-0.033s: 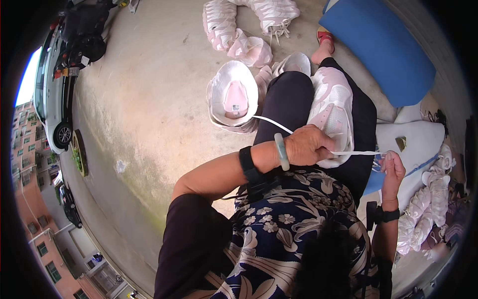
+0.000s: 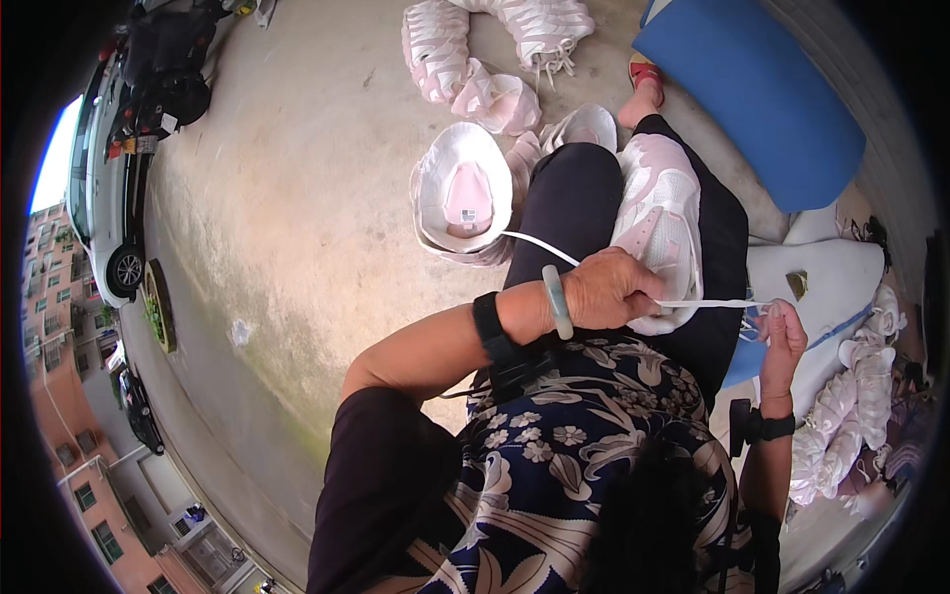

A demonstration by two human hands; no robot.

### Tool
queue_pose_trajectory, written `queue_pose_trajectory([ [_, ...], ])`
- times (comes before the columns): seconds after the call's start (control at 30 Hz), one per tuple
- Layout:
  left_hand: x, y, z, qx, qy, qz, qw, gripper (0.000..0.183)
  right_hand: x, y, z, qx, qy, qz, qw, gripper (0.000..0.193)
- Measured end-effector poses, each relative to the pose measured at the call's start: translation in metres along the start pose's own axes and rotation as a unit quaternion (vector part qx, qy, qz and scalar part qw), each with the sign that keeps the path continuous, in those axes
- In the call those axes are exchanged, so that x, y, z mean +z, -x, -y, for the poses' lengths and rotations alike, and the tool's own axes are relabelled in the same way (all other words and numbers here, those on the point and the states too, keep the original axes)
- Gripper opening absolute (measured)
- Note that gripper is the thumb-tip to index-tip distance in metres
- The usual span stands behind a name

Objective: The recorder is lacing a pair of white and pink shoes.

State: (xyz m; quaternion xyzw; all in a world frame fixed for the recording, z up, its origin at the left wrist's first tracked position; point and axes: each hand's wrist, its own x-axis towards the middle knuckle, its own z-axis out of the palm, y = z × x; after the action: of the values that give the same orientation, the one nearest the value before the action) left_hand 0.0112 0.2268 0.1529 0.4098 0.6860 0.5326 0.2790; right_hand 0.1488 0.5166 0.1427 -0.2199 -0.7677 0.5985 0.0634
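Note:
A pink and white shoe upper [image 2: 661, 213] lies across my lap, its toe pointing away from me. Over its near end, my left hand [image 2: 616, 287] pinches a white shoelace [image 2: 708, 304]. The lace runs straight across to my right hand [image 2: 782, 337], whose fingertips are closed on its other part. A white length of lace also trails from beyond my left hand toward the stacked uppers on the left. Whether the lace passes through an eyelet is hidden by my left hand.
Nested shoe uppers [image 2: 463, 188] stand on the floor left of my knee. Curved rows of uppers [image 2: 435, 49] lie farther ahead. More laced uppers [image 2: 841, 416] are piled at my right, by a pale sheet [image 2: 831, 277]. A blue panel [image 2: 752, 94] sits at far right.

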Motion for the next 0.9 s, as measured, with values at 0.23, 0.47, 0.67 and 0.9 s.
queue_pose_trajectory([
  [0.23, -0.005, -0.002, 0.012, -0.001, 0.017, 0.016, 1.0, 0.01, -0.029, -0.006, -0.045, 0.025, -0.021, -0.067, 0.997, 0.019],
  [0.47, -0.005, 0.0, 0.011, 0.01, 0.047, 0.052, 0.997, 0.008, -0.037, -0.009, -0.062, 0.055, -0.021, -0.076, 0.995, 0.016],
  [0.67, -0.019, 0.007, 0.017, 0.025, 0.048, 0.061, 0.997, 0.006, -0.046, -0.017, -0.074, 0.121, 0.119, 0.051, 0.984, 0.016],
  [0.9, -0.024, -0.027, 0.009, 0.012, -0.057, -0.044, 0.997, 0.006, 0.048, -0.048, 0.032, -0.205, 0.259, 0.062, 0.942, 0.026],
])
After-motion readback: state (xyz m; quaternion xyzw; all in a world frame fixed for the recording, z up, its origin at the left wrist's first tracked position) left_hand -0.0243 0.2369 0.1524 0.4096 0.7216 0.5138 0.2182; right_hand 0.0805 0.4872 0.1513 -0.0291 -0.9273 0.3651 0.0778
